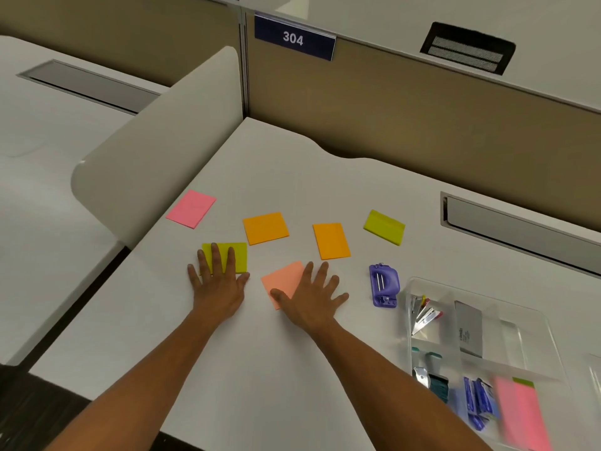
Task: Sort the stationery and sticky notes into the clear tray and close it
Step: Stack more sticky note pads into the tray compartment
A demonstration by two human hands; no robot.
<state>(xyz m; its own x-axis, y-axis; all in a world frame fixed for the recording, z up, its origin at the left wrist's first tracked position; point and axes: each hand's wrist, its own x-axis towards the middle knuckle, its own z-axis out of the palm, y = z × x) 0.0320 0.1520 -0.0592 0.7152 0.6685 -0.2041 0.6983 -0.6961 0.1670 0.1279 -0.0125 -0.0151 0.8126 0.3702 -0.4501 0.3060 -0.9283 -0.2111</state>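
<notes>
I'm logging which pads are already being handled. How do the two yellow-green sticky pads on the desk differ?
The near yellow-green pad lies at the left under the left hand, whose straight fingers rest on it; the far yellow-green pad lies at the right, untouched. The near one sits square to the view, the far one turned at an angle. Both share a colour and lie flat outside the clear tray.

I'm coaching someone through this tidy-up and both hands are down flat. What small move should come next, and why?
Probably curl the right hand around the salmon pad it rests on and carry it to the clear tray on the right. That hand is nearer the tray, which already holds pink notes. The left hand lies flat on a yellow-green pad, farther from it.
</notes>
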